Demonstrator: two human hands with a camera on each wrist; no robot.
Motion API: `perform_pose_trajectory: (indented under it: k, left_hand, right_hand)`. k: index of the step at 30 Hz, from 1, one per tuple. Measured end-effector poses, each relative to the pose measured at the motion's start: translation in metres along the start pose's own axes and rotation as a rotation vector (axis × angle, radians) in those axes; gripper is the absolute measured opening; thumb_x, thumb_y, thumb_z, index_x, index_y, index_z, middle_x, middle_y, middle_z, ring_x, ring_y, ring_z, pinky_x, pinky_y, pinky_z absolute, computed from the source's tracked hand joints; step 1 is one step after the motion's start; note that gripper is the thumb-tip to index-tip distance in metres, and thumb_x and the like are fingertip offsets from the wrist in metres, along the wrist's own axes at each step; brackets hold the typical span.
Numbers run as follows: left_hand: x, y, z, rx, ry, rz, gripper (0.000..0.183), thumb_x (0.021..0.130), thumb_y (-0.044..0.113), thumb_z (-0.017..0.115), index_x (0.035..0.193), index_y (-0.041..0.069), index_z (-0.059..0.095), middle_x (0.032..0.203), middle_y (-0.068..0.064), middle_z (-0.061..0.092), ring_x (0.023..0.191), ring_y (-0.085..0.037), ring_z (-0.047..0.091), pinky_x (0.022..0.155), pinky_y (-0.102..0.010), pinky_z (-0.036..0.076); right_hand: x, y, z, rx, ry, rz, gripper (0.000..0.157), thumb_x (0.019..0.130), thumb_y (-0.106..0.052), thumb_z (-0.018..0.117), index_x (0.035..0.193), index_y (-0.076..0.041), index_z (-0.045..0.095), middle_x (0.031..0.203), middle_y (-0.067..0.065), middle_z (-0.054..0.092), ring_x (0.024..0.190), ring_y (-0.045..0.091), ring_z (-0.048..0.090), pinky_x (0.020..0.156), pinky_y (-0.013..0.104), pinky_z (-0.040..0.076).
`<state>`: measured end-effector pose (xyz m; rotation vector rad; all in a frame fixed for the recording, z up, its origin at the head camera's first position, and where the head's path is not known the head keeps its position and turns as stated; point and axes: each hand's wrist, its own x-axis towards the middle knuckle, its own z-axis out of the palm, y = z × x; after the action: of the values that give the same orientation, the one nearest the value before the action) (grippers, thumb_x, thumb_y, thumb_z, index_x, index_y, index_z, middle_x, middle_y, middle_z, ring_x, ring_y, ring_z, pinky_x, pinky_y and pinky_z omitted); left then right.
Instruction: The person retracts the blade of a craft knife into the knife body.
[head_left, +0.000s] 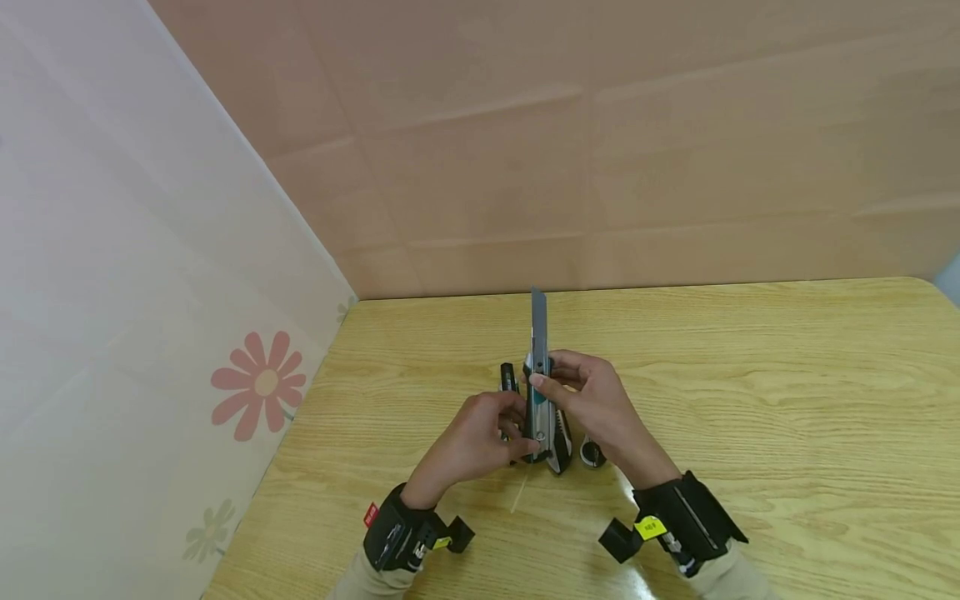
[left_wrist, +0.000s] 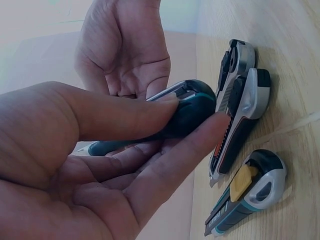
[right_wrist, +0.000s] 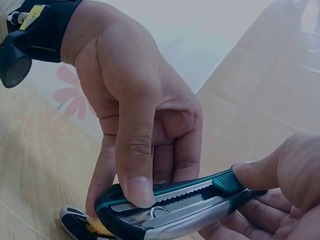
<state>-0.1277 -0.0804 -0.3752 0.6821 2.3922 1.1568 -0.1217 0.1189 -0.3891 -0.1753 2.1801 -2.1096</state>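
A snap-off utility knife [head_left: 539, 417] with a dark green and silver handle is held upright between both hands, its long grey blade [head_left: 538, 321] out and pointing away. My left hand [head_left: 487, 437] grips the butt end, with the thumb [right_wrist: 137, 187] on the silver face and fingers underneath. Higher up the handle, my right hand [head_left: 592, 392] pinches it, thumb on the green slider [right_wrist: 227, 183]. The right wrist view shows the toothed track beside that slider. From the left wrist view, the handle's rounded dark end [left_wrist: 195, 110] sits between left thumb and fingers.
More utility knives lie on the wooden table [head_left: 750, 400]: a silver and black one [left_wrist: 250, 110], another [left_wrist: 240, 55] beyond it, and one with a yellow slider [left_wrist: 242, 183]. A brown-covered wall [head_left: 525, 167] rises behind, and a flowered white sheet [head_left: 150, 292] hangs at left.
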Motion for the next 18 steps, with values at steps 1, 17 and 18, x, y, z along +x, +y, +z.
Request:
perform_pose_trajectory:
  k: [1, 17, 18]
  left_hand:
    - [-0.0001, 0.0002, -0.0001, 0.000, 0.000, -0.002, 0.025, 0.090, 0.007, 0.080, 0.112, 0.005, 0.070, 0.096, 0.000, 0.070, 0.079, -0.009, 0.068, 0.065, -0.025, 0.056]
    - [-0.0003, -0.0011, -0.0006, 0.036, 0.011, -0.012, 0.030, 0.090, 0.011, 0.081, 0.116, 0.004, 0.069, 0.101, 0.000, 0.068, 0.080, -0.008, 0.067, 0.069, -0.026, 0.056]
    - [0.0000, -0.0009, -0.0007, 0.043, 0.014, -0.008, 0.029, 0.090, 0.011, 0.081, 0.116, 0.005, 0.069, 0.100, 0.000, 0.068, 0.081, -0.008, 0.067, 0.069, -0.026, 0.056]
  right_hand:
    - [0.0001, 0.0003, -0.0002, 0.001, -0.001, 0.001, 0.031, 0.102, -0.014, 0.067, 0.131, -0.003, 0.066, 0.119, 0.015, 0.073, 0.122, 0.032, 0.063, 0.103, 0.054, 0.048]
    - [-0.0021, -0.0013, -0.0016, 0.012, -0.031, -0.011, 0.034, 0.101, -0.009, 0.068, 0.134, -0.003, 0.064, 0.122, 0.018, 0.072, 0.122, 0.031, 0.063, 0.107, 0.056, 0.045]
    - [-0.0022, -0.0015, -0.0020, 0.012, -0.033, -0.012, 0.035, 0.100, -0.009, 0.068, 0.135, -0.003, 0.063, 0.122, 0.017, 0.072, 0.122, 0.032, 0.063, 0.107, 0.056, 0.045]
